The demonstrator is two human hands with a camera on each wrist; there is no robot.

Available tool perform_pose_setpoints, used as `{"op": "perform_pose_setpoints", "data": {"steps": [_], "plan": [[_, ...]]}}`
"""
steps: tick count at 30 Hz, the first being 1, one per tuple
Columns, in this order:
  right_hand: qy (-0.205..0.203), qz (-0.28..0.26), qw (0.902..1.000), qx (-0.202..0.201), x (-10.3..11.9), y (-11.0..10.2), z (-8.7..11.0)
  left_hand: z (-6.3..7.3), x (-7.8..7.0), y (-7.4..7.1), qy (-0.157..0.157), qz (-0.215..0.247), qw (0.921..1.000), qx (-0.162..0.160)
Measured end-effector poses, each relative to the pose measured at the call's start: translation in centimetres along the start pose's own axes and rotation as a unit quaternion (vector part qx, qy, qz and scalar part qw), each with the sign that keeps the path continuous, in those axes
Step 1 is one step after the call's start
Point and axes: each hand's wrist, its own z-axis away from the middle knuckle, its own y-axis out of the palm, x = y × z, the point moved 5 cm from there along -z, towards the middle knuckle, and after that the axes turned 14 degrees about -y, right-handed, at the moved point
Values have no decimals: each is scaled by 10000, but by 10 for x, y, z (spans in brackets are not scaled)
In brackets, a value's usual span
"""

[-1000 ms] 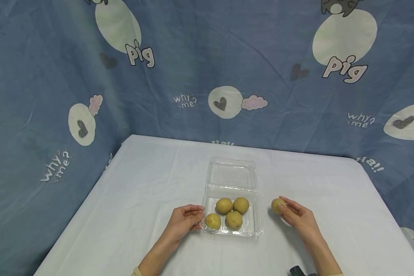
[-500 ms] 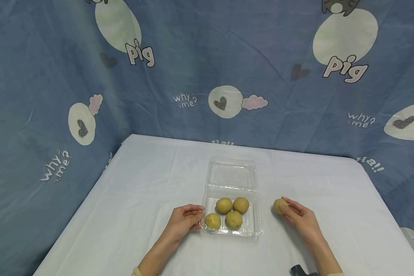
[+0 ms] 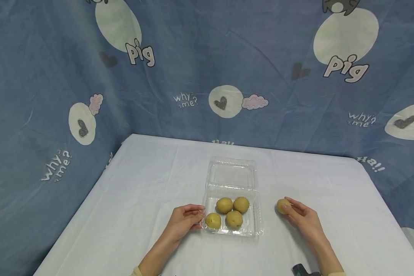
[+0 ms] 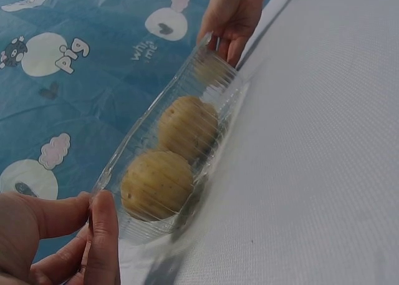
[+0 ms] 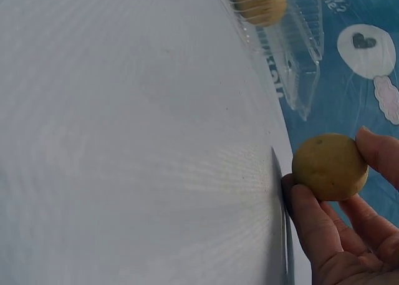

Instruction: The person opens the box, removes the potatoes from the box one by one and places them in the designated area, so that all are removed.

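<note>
A clear plastic clamshell container (image 3: 256, 226) lies open on the white-covered table, its lid (image 3: 232, 174) folded back away from me. Several yellowish-brown potatoes (image 3: 234, 219) sit in its base. At the container's left side, my left hand (image 3: 183, 222) pinches the rim between thumb and fingers; the left wrist view shows this grip close up, with two potatoes (image 4: 157, 185) behind the ribbed wall. To the right of the container, my right hand (image 3: 304, 221) holds a single potato (image 5: 329, 166) between thumb and fingertips, low over the cloth and apart from the container.
The white tablecloth (image 3: 141, 184) covers the whole table. Behind and to the left hangs a blue printed curtain (image 3: 179, 50). A dark object (image 3: 299, 270) shows at the bottom edge beside my right forearm.
My right hand has shifted slightly to the right with the potato in its grip. The left hand, the container and the potatoes inside have stayed in place.
</note>
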Motion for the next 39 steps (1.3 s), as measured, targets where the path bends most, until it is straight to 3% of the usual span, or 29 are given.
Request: {"op": "perform_pose_setpoints", "data": {"steps": [26, 39], "plan": [[-23, 834, 9964, 137, 3, -6, -1, 1, 0, 0, 0, -19, 10000, -4], [-110, 1165, 9931, -35, 2, -8, -4, -1, 2, -1, 17, -59, 10000, -35]]}}
